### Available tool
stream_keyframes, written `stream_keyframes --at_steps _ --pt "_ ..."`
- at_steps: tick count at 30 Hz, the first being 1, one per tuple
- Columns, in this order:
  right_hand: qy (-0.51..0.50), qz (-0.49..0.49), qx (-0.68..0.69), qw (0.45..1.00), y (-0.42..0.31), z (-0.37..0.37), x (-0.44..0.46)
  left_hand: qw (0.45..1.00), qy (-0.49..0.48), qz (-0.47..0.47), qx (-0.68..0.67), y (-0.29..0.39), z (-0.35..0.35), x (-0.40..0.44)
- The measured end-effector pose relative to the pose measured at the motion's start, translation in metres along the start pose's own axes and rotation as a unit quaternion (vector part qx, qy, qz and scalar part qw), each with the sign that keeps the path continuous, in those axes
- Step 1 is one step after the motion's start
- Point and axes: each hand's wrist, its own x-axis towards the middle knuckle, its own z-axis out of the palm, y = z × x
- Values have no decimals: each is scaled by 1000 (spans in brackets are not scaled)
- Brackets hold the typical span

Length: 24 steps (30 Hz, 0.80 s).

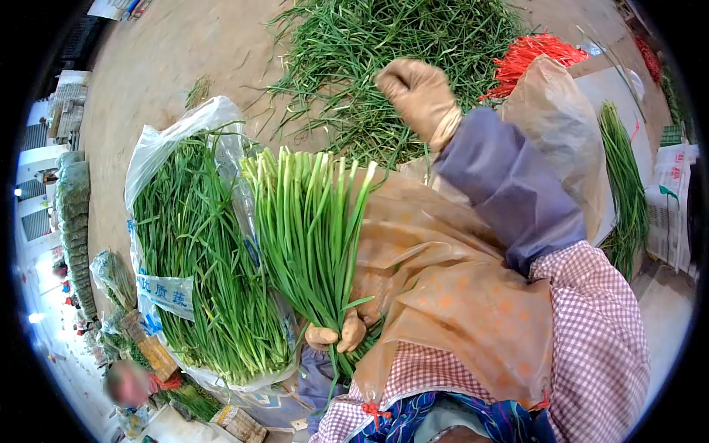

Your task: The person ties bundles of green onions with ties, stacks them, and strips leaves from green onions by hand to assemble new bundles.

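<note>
My left hand point(338, 334), in a tan glove, is wrapped round the lower part of a bunch of green stalks point(310, 221), whose pale cut ends fan out toward the top. To the left of the bunch lies an open plastic bag point(214, 258) full of long green leaves. My right hand point(421, 96), also gloved, is raised above a heap of loose green leaves point(354, 59). Its fingers are curled, and whether anything is between them is too blurred to tell. A translucent brown apron point(458, 295) covers my lap.
Red ties point(535, 60) lie at the upper right, beside a brown plastic sheet point(557, 125). A long green bunch point(624, 184) rests on a pale board point(594, 92) at the right. A blurred person point(127, 384) is at the lower left, near stacked goods point(74, 229).
</note>
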Motion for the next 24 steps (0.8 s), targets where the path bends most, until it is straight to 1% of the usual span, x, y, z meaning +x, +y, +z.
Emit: stream_keyframes --at_steps 1,2,4,5,6,7,8,9,10,11,12,13,14,15,17,18,21,22,23,24 --pt "4 24 -100 995 -4 -10 9 1000 4 -3 4 2 0 1" --pt "60 -41 -76 994 -10 -10 5 1000 8 -7 8 2 1 1" --pt "-6 -168 45 985 -28 7 -7 1000 18 -14 10 3 1 1" --pt "-38 -231 105 967 -39 13 -13 999 27 -17 12 3 2 0" --pt "-154 -196 54 967 -50 13 -18 999 34 -21 19 3 3 0" --pt "-267 -160 2 950 -59 13 -21 998 44 -29 29 4 3 -1" --pt "-333 -66 26 940 -57 21 -26 997 59 -41 40 5 6 -4" --pt "-392 -39 -133 909 -60 25 -20 991 86 -68 80 9 7 -7" --pt "-412 35 -35 910 -61 23 -21 982 111 -97 119 13 9 -11" --pt "-387 -47 14 921 -43 29 -22 970 134 -127 155 17 11 -15" --pt "-393 -32 27 919 -40 30 -22 965 181 -130 138 16 27 -10" --pt "-447 108 46 887 -59 23 -18 971 137 -140 136 15 18 -12" --pt "-448 76 21 890 -57 28 -17 969 140 -134 152 12 14 -14" --pt "-457 151 80 873 -56 28 -21 967 145 -133 162 10 11 -15" --pt "-415 201 160 873 -64 31 -27 952 191 -135 200 10 27 -9" --pt "-411 249 148 864 -68 32 -26 943 216 -135 215 10 34 -6" --pt "-364 239 147 888 -46 38 -36 923 218 -138 285 16 52 2" --pt "-355 242 133 893 -48 39 -38 911 232 -143 308 16 55 1" --pt "-345 244 120 898 -49 40 -41 913 219 -143 314 15 51 -1" --pt "-310 176 118 927 -44 45 -47 913 215 -136 318 14 49 -2"
